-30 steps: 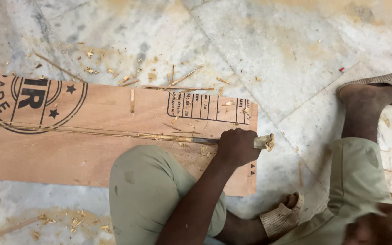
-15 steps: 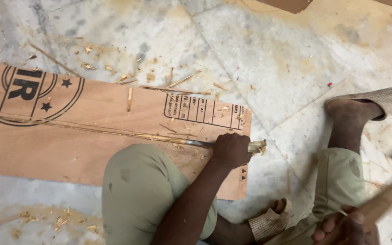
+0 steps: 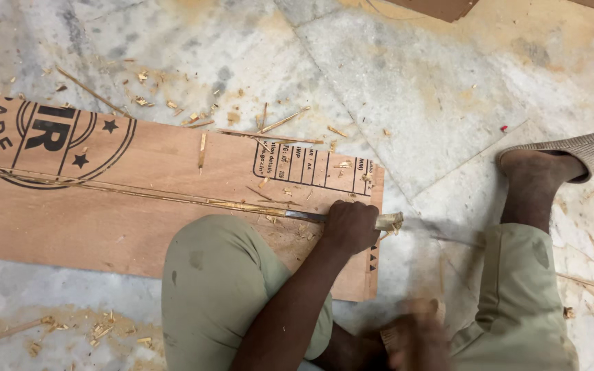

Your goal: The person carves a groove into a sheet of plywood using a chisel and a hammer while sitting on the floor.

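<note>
1. Chisel (image 3: 307,217) first: its steel blade pokes out of my left hand (image 3: 350,227) toward my left, lying low along the plywood board (image 3: 104,220), while the frayed wooden butt (image 3: 390,221) sticks out the other side of my fist, just past the board's right end.
2. Fingers (image 3: 342,218) of that hand are wrapped tight round the handle, knuckles up, so the tool's long axis runs left to right, in line with the splintered groove (image 3: 139,192) already cut along the board.
3. Blade tip sits in the near end of that groove, just beyond my bent knee (image 3: 221,275), which rests on the board's lower edge.
4. Right hand (image 3: 414,336) is low in the picture, near my body and well behind the butt; it is blurred, so I cannot tell whether its fingers are closed or what, if anything, they carry.
5. Butt lies up and slightly left of that blurred hand; the left hand is the one on the tool, the right apart from it.
6. Floor (image 3: 414,89) of marble slabs around the board is littered with wood chips (image 3: 269,124), and my bare foot (image 3: 534,172) is planted off to the right.
</note>
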